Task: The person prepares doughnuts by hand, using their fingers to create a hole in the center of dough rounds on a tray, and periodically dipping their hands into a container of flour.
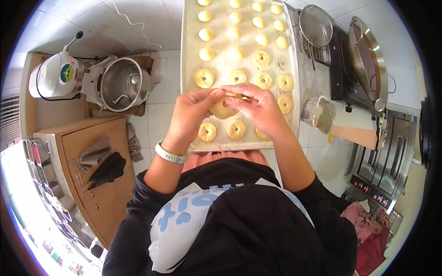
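Note:
A ring of pale dough [222, 109] with a hole in its middle hangs between my two hands, above a large floured tray [248, 140]. My left hand [197, 106] pinches its left side, thumb over the top edge. The fingers of my right hand [256, 104] close on its right side, and some reach toward the hole. Under and around my hands lie flat dough rounds with small centre holes, such as one dough round [236, 129] near the front. Farther back sit smooth dough balls [206, 53] in rows. Flour whitens my right fingers.
At left stands a mixer [57, 76] with a steel bowl [122, 85], above a wooden cabinet [94, 161]. On the right are a strainer [316, 25], a stove [340, 69] with a wide pan [368, 64], and a clear container [318, 114].

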Motion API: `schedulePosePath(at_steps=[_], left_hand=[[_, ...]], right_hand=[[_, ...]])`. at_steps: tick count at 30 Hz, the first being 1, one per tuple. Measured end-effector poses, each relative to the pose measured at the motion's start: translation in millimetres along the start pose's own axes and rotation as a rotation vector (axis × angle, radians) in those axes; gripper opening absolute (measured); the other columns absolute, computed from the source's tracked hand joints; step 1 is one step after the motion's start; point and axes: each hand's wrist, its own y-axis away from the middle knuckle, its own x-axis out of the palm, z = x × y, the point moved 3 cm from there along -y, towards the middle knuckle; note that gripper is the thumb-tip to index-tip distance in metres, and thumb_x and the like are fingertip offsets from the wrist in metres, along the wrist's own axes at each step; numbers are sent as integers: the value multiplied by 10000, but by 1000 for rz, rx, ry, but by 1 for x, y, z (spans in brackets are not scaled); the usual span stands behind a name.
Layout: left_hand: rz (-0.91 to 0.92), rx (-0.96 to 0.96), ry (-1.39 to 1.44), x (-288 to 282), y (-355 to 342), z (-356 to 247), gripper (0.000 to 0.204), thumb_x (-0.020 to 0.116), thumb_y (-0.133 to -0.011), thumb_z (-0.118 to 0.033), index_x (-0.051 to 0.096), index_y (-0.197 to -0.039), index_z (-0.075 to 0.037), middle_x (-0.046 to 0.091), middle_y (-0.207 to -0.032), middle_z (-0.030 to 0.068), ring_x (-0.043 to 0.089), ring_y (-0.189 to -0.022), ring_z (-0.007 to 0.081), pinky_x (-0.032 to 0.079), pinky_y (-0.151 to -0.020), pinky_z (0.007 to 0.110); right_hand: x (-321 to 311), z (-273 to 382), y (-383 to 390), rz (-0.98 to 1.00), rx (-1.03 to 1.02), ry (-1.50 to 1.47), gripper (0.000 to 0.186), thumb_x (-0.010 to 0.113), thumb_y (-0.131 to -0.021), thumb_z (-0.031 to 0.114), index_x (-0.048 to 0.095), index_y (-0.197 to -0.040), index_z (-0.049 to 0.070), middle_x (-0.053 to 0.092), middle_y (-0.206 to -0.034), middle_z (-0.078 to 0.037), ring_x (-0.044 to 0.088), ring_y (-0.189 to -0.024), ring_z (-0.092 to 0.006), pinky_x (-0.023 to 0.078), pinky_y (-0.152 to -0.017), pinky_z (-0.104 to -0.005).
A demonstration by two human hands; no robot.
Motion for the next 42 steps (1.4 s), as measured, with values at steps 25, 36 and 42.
schedulePosePath(at_steps=[25,36,42], left_hand=[[277,-146,-146,-27,6,-20,363,672,-837,-202,611,-1002,115,660,-875,129,643,-797,171,528,-720,266],[392,-295,-175,-23,-7,-11,308,636,-862,-209,622,-996,69,662,-908,99,642,-817,156,513,-757,281],[267,19,-371,-6,-20,-2,360,605,-890,-217,587,-1121,59,643,-1036,97,601,-940,142,467,-841,259]], right_hand=[[43,5,20,-223,14,81,297,650,-799,23,627,-1095,3,650,-1016,-95,635,-856,-132,508,-727,-245],[44,-16,39,-396,113,-161,358,690,-778,76,613,-1120,1,667,-934,-75,638,-849,-131,484,-745,-222],[16,-64,32,-293,380,-313,307,678,-803,105,615,-1097,47,643,-957,-5,601,-775,-64,447,-670,-167]])
